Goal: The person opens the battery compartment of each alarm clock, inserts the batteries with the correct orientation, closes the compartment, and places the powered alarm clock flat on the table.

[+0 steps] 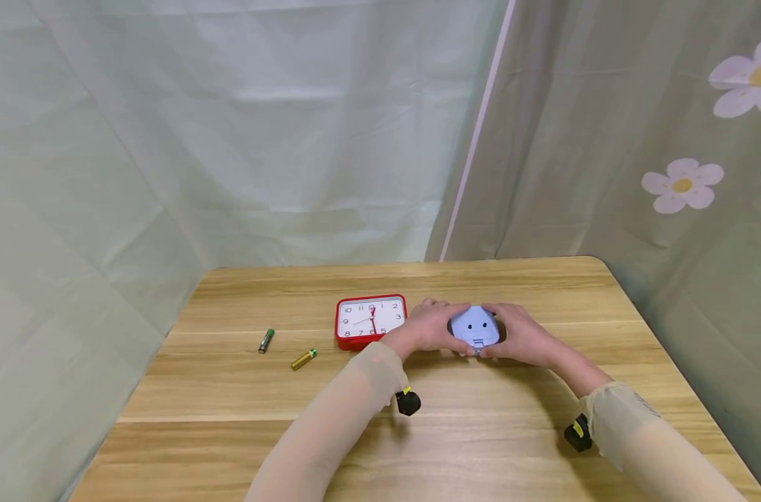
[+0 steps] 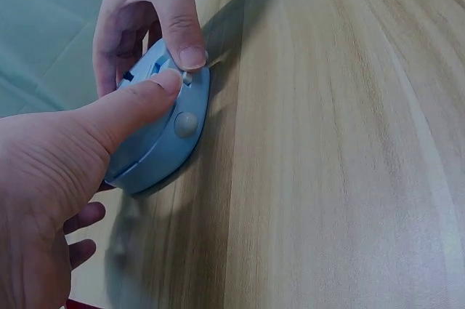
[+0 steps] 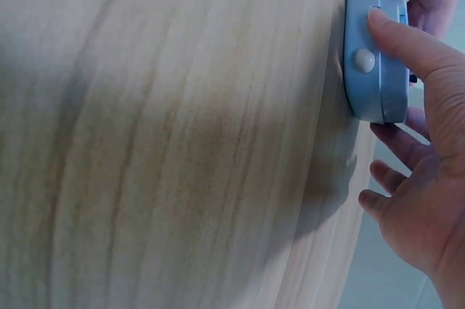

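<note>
A small light-blue alarm clock lies back side up on the table, two dark knobs and a battery cover showing. Two pale rounded feet stick out of its near edge in the right wrist view. My left hand holds its left side, thumb on the near edge by the cover's tab. From the right, my right hand grips the same clock, its thumb also near the tab. Both thumbs almost meet there. The other fingers reach round the far side, partly hidden.
Left of my left hand a red square clock lies face up. Farther left are a green-and-black battery and a gold battery. The wooden table ends at hanging curtains.
</note>
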`<action>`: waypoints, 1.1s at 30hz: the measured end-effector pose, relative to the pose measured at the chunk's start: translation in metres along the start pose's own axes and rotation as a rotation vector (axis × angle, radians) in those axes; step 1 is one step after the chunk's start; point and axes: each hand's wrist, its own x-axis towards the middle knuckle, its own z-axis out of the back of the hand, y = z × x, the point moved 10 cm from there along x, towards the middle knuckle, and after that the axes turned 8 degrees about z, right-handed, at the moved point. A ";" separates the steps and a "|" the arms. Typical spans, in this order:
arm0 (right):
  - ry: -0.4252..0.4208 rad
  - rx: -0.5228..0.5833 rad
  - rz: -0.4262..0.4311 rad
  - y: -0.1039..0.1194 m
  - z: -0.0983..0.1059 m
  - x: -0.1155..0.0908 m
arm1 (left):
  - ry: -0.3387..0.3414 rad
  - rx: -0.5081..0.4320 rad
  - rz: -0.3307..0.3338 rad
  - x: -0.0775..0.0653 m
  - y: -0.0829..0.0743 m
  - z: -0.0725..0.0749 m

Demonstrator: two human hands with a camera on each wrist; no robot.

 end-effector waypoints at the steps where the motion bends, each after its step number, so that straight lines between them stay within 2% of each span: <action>1: 0.001 -0.001 -0.001 0.000 0.000 -0.001 | -0.004 0.005 0.000 0.000 0.000 0.000; 12: 0.009 -0.024 0.026 0.006 0.001 -0.010 | -0.016 0.058 0.007 0.002 -0.004 0.002; 21: -0.114 -0.103 0.085 0.020 0.020 -0.018 | -0.003 0.085 0.012 0.002 -0.004 0.003; 26: -0.176 -0.162 0.160 0.031 0.026 -0.021 | 0.007 0.103 0.015 0.003 -0.004 0.003; 33: -0.242 -0.325 0.377 0.062 0.024 -0.021 | 0.004 0.105 0.012 0.003 -0.006 0.005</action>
